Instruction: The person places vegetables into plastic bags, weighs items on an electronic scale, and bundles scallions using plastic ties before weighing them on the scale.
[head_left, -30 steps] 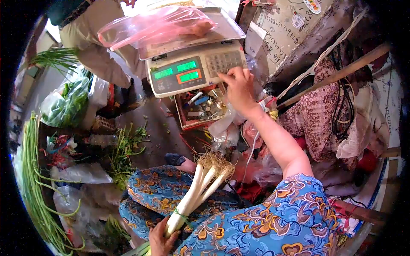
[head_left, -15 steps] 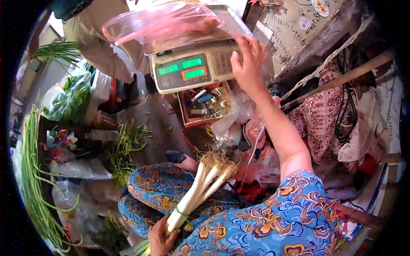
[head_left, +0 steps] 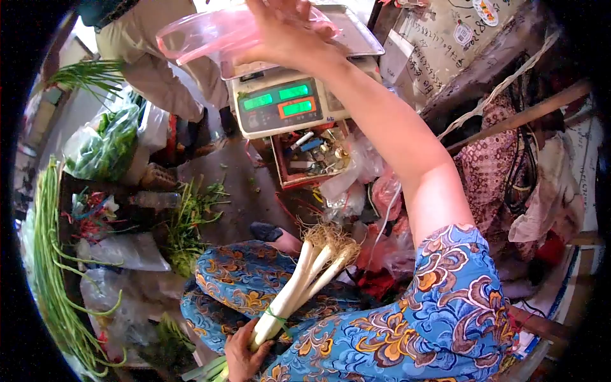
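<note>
A bunch of leeks, tied with a green band, lies tilted across my lap with its roots pointing away from me. My left hand is wrapped round the stalks below the band. On the pan of a digital scale rests a pink plastic bag; its contents are mostly covered by my hand. My right hand reaches across the pan over the bag, thumb and fingers apart. Whether it touches the bag is hard to see, and the fingertips are partly cut off at the top edge.
A box of coins and small items sits below the scale. Long green beans hang at the left, near bagged greens and loose leafy stems. Another person's trousered legs stand beyond. A wooden pole crosses the right side.
My right hand has moved left from the scale's keypad side to above the pink bag. My left hand still holds the leeks. The view has shifted slightly.
</note>
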Demonstrator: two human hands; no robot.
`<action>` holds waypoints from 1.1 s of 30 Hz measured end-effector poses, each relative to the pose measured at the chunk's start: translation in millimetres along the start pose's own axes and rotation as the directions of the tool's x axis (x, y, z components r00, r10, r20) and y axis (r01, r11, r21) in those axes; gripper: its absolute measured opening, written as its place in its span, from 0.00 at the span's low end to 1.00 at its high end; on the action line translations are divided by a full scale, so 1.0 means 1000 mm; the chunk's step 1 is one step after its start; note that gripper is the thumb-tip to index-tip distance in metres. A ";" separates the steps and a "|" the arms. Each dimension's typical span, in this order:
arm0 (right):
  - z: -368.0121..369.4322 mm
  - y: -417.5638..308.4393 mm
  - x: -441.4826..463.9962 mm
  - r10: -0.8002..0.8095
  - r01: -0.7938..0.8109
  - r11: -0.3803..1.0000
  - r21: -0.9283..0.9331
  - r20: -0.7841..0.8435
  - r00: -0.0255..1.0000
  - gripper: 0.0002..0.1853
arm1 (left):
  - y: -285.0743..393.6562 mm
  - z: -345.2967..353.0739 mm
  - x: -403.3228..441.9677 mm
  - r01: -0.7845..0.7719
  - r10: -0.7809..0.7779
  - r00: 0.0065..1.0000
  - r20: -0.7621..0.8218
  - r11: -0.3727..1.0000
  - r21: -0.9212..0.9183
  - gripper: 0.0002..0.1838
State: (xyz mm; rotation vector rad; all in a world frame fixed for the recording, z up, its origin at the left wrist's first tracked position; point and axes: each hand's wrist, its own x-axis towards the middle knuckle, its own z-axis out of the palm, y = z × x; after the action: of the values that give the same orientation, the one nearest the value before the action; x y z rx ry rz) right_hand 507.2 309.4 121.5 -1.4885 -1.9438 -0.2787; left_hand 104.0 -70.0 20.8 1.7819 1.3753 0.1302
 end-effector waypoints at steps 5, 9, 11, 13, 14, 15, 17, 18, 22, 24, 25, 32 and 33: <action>0.052 -0.008 0.038 -0.158 0.142 0.984 -0.106 -0.168 0.973 0.62 | -0.002 0.002 -0.003 -0.013 0.015 0.999 -0.039 0.999 0.039 0.29; 0.075 -0.017 0.055 -0.197 0.196 0.958 -0.208 0.016 0.980 0.65 | 0.005 -0.002 -0.003 0.004 -0.002 0.999 -0.053 0.999 0.043 0.29; 0.074 -0.023 0.052 -0.116 0.187 0.946 -0.266 0.259 0.959 0.38 | 0.007 -0.003 -0.002 0.007 -0.006 0.999 -0.052 1.000 0.020 0.29; 0.089 -0.020 0.054 -0.085 0.121 0.978 -0.170 0.208 0.974 0.30 | 0.008 -0.003 -0.003 0.009 -0.009 0.998 -0.055 1.000 -0.008 0.29; 0.083 -0.018 0.051 -0.069 0.138 0.967 -0.215 0.300 0.952 0.25 | 0.007 -0.002 -0.004 0.019 -0.020 0.998 -0.054 1.000 -0.005 0.29; 0.075 -0.016 0.046 -0.046 0.157 0.953 -0.259 0.387 0.921 0.21 | 0.007 -0.002 -0.005 0.029 -0.029 0.998 -0.052 1.000 -0.001 0.28; 0.068 -0.010 0.037 -0.171 0.213 0.967 -0.138 0.263 0.949 0.20 | 0.010 -0.004 -0.004 -0.016 0.015 0.997 -0.080 1.000 -0.020 0.28; 0.061 -0.010 0.034 -0.271 0.276 0.961 -0.023 0.129 0.954 0.19 | 0.012 -0.005 -0.004 -0.062 0.058 0.993 -0.099 0.997 -0.037 0.28; 0.023 -0.015 0.030 -0.144 0.131 0.969 0.210 0.047 0.988 0.14 | 0.013 -0.008 -0.004 -0.087 0.091 0.989 -0.115 0.995 0.039 0.25; 0.001 -0.026 0.032 0.300 -0.327 0.470 0.820 0.200 0.933 0.13 | 0.024 -0.018 -0.002 -0.006 0.010 0.999 -0.044 0.996 0.095 0.28; -0.001 -0.026 0.037 0.333 -0.245 0.405 0.881 0.108 0.937 0.16 | 0.020 -0.016 -0.004 -0.007 0.014 0.997 -0.080 0.996 0.088 0.28; -0.060 -0.080 0.057 0.269 0.130 0.163 0.978 -0.171 0.948 0.11 | -0.002 -0.003 -0.015 -0.131 0.158 0.967 -0.201 0.981 0.140 0.30; -0.065 -0.088 0.056 0.249 0.141 0.152 0.978 -0.175 0.952 0.11 | -0.006 0.000 -0.017 -0.124 0.153 0.962 -0.225 0.983 0.138 0.30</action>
State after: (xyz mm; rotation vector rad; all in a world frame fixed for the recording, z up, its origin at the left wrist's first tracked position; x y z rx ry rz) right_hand 443.4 288.7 224.5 -0.4817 -1.2143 0.7284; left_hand 93.3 -84.0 23.4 2.0180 1.4476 0.3483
